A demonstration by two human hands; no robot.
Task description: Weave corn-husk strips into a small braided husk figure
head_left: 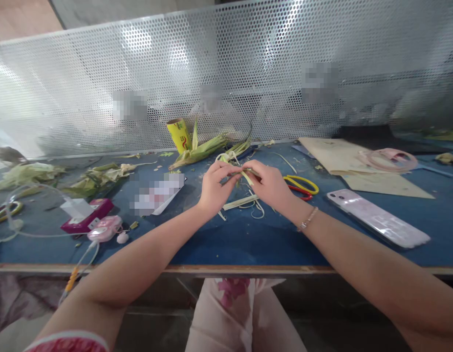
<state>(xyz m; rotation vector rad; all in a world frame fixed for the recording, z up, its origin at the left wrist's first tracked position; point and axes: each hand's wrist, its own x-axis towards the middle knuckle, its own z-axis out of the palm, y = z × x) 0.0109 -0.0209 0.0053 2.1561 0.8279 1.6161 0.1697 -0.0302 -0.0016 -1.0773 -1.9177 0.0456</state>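
Observation:
My left hand and my right hand meet over the middle of the blue table, fingertips close together. Both are closed in a pinch on thin pale-green strips of corn husk; the fingers hide part of them. A looped strip stands up just behind the left fingers. Below the hands a flat husk piece and curled shreds lie on the table. Scissors with yellow and red handles rest right of my right hand. Behind my hands lies a bunch of green corn husk.
A yellow tube stands by the perforated metal screen. To the right lie a phone, brown paper and a pink ring-shaped roll. Cables, a charger, a pink case and husks lie left.

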